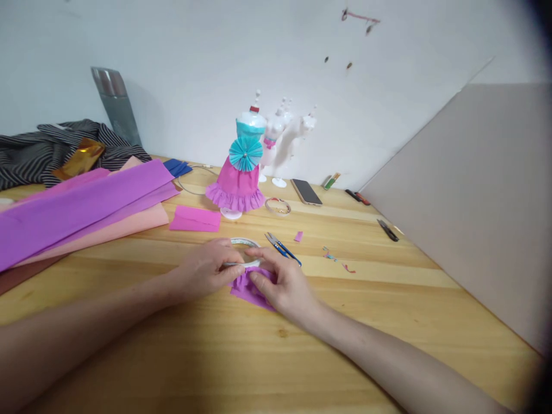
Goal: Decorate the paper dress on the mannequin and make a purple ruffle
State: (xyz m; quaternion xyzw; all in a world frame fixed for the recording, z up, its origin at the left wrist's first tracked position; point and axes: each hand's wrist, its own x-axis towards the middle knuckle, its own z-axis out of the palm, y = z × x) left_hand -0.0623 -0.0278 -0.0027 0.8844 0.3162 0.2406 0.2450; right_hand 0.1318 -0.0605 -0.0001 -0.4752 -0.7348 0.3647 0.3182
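Note:
A strip of gathered purple crepe paper [248,295] lies on the table in front of me, its lower edge flat and its top ruffled. Just behind it is a white roll of tape [244,241], partly covered by my fingers. My left hand [211,265] pinches the tape at the left side of the roll, its thumb close to the ruffled edge. My right hand [284,283] grips the purple paper with its thumb on top, while the index finger reaches to the tape. Blue-handled thread snips [282,248] lie beyond my right hand.
A small dress form [248,129] in a turquoise and pink paper dress stands behind, with white forms near the wall. Purple crepe sheets [86,207] and a folded pink piece [195,219] lie left. A phone [306,192], black-handled cutters [387,230] and paper scraps [330,255] lie right.

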